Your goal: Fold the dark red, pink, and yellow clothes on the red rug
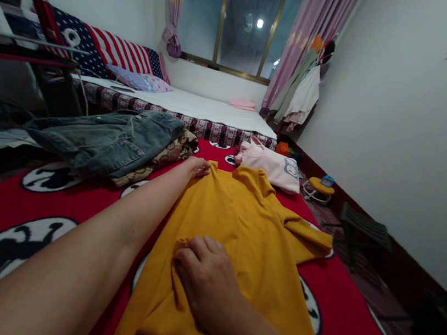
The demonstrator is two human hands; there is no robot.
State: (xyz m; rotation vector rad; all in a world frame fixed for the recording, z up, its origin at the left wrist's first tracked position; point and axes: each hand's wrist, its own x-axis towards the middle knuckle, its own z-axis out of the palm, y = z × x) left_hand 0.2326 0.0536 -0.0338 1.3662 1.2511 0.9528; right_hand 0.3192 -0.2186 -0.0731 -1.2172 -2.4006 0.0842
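Note:
A mustard-yellow short-sleeved shirt (268, 262) lies spread over a red blanket (89, 204) with white ovals and dark figures. At the far left of its shoulder edge, my left hand (199, 167) pinches the cloth, the arm stretched out long. My right hand (210, 279) is closed on a gathered fold of the same shirt, nearer to me. One sleeve sticks out to the right, and the lower end runs out of view. Beyond the collar rests a folded pale pink garment (269, 165) with a blue print.
To the left lie a denim jacket (128, 137) and a brown patterned cloth (166, 159). A bed (206, 109) stands below the window. On the right are a small yellow-seated stool (319, 186) and a dark folding stool (365, 226). Clothes (303, 95) hang by the curtain.

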